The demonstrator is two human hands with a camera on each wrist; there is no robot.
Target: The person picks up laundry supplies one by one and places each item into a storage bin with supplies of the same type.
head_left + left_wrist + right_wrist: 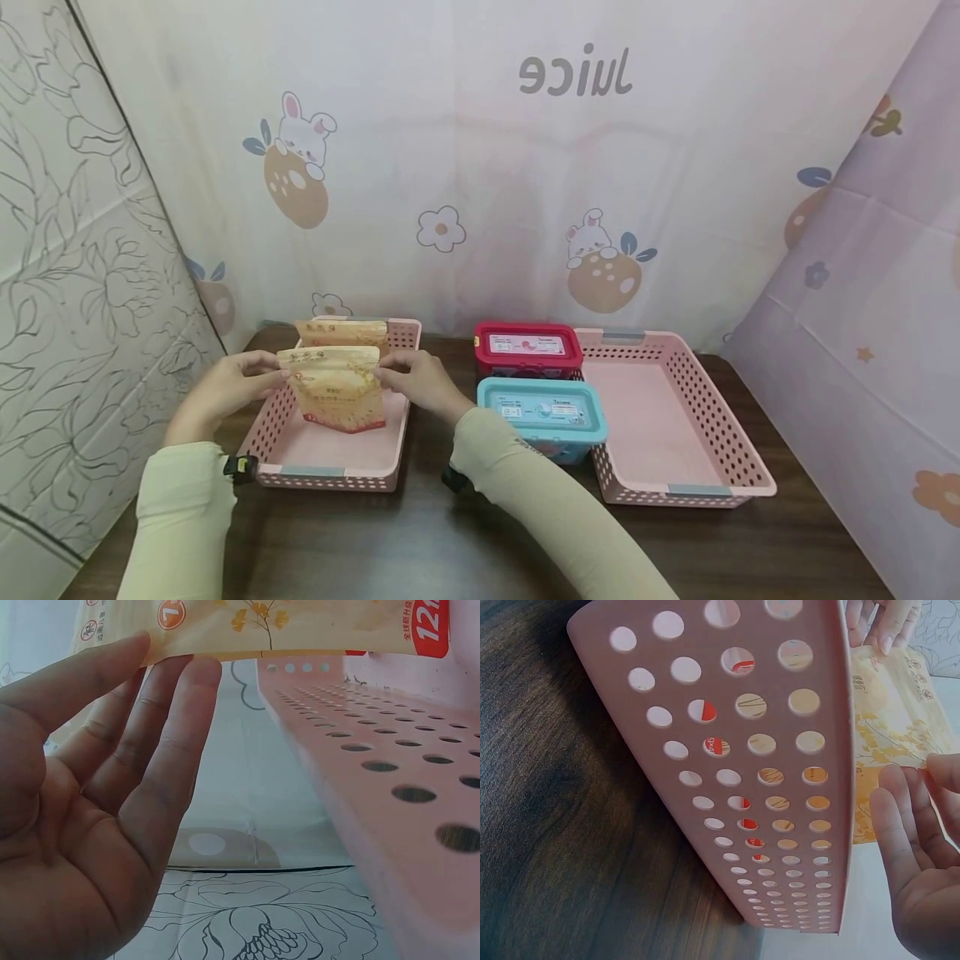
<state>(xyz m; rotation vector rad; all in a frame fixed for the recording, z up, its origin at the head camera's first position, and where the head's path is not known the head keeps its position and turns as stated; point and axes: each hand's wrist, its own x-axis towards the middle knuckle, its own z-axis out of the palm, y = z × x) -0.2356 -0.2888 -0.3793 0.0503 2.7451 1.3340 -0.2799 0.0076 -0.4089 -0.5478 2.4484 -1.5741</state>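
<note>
While both hands pinch its top corners, left hand and right hand, the yellow printed plastic pouch stands upright inside the left pink perforated plastic basket, before another pouch.

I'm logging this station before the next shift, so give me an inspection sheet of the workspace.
Surface: dark wood table.
Job's things: front pouch upright in left pink basket; second pouch behind it.
Clutter: red box, blue box, right pink basket with nothing in it.
Grippers: left hand and right hand hold the front pouch by its side edges with the fingers.
Cables: nothing seen.
Surroundings: printed fabric backdrop.
</note>
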